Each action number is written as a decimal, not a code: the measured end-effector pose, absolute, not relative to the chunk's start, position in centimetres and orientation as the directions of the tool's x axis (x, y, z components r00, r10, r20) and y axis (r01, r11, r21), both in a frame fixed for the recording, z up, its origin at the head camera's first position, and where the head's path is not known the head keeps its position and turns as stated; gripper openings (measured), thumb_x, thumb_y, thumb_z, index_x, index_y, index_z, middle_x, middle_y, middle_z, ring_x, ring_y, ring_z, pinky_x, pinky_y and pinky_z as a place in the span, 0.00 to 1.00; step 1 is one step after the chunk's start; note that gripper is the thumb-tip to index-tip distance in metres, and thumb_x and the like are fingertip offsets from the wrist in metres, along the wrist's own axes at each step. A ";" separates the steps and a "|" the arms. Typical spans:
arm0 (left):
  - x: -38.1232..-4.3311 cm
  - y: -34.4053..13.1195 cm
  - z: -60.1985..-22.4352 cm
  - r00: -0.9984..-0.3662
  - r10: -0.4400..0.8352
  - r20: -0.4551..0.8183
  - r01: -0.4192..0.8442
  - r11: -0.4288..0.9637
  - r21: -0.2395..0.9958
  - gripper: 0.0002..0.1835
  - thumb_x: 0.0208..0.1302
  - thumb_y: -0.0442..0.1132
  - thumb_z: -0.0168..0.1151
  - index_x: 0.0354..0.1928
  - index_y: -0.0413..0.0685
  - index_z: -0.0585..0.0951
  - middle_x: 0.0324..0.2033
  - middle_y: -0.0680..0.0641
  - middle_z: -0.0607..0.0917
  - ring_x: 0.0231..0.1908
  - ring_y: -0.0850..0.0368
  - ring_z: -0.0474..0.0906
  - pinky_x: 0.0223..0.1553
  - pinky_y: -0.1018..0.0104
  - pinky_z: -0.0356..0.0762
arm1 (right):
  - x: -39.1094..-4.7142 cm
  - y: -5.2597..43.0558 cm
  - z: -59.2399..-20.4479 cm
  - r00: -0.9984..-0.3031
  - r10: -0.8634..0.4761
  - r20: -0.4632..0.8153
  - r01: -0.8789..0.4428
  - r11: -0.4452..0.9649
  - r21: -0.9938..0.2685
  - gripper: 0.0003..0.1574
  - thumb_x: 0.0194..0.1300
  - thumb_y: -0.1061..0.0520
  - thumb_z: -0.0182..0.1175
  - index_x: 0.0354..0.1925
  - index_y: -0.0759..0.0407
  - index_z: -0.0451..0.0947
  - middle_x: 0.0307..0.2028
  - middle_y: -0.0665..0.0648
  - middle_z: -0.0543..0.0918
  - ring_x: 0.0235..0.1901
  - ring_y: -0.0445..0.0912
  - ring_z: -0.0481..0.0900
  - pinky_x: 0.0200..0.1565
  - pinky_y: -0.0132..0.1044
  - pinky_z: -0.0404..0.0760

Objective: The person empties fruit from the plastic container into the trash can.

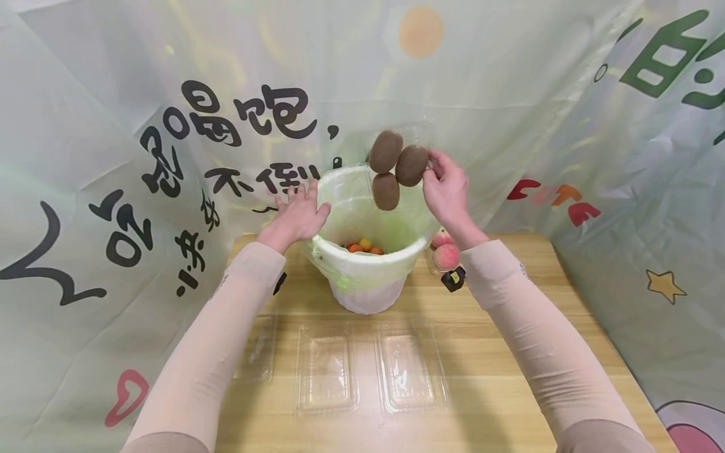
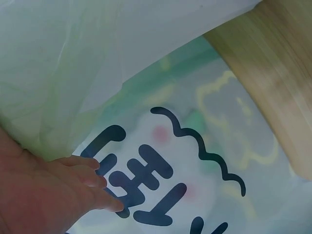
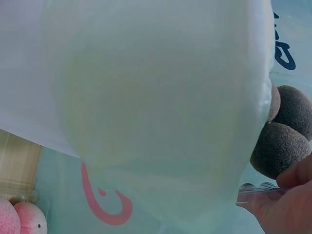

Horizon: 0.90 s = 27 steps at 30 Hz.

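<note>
My right hand (image 1: 447, 189) pinches the edge of a clear plastic tray (image 1: 418, 131) that holds three brown kiwis (image 1: 386, 151). The tray is tilted up over the far side of a white bucket (image 1: 368, 296) lined with a pale green bag. In the right wrist view, thumb and fingers grip the tray's rim beside a kiwi (image 3: 280, 151). On the bucket's left rim rests my left hand (image 1: 300, 214), its fingers spread and pointing outward. Small orange and red fruits (image 1: 365, 245) lie at the bottom of the bucket.
Clear plastic trays (image 1: 327, 371) lie on the wooden table (image 1: 481, 365) in front of the bucket. Right of it sit pink peaches (image 1: 446, 256) with a small black device (image 1: 453, 279) beside them. Printed cloth (image 1: 351, 63) hangs behind and on both sides.
</note>
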<state>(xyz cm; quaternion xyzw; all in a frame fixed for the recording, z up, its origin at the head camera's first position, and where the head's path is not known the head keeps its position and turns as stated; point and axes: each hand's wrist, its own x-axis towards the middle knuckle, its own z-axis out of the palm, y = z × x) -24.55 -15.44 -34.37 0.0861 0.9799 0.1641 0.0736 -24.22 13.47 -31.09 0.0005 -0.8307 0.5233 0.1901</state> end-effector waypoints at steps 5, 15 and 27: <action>-24.6 -15.4 -34.4 -0.974 0.193 -0.116 0.145 0.932 0.331 0.42 0.82 0.58 0.34 0.85 0.42 0.38 0.83 0.27 0.42 0.83 0.27 0.34 0.78 0.24 0.31 | -24.2 13.4 -31.2 -0.918 0.205 0.340 -0.217 0.459 -0.861 0.30 0.72 0.65 0.48 0.68 0.59 0.80 0.59 0.61 0.88 0.57 0.44 0.83 0.64 0.38 0.78; -24.7 -15.5 -34.6 -0.974 0.195 -0.112 0.148 0.931 0.334 0.42 0.82 0.58 0.34 0.85 0.42 0.38 0.83 0.27 0.42 0.83 0.27 0.33 0.78 0.24 0.30 | -24.1 13.4 -31.2 -0.930 0.189 0.314 -0.194 0.472 -0.860 0.27 0.74 0.64 0.52 0.69 0.62 0.78 0.62 0.63 0.86 0.66 0.52 0.83 0.69 0.44 0.78; -24.7 -15.5 -34.6 -0.976 0.190 -0.110 0.144 0.931 0.334 0.42 0.82 0.58 0.34 0.85 0.42 0.38 0.83 0.27 0.43 0.83 0.27 0.34 0.78 0.24 0.31 | -24.0 13.6 -30.8 -0.945 0.192 0.264 -0.180 0.368 -0.912 0.32 0.73 0.66 0.44 0.71 0.64 0.73 0.65 0.67 0.83 0.62 0.57 0.85 0.52 0.31 0.85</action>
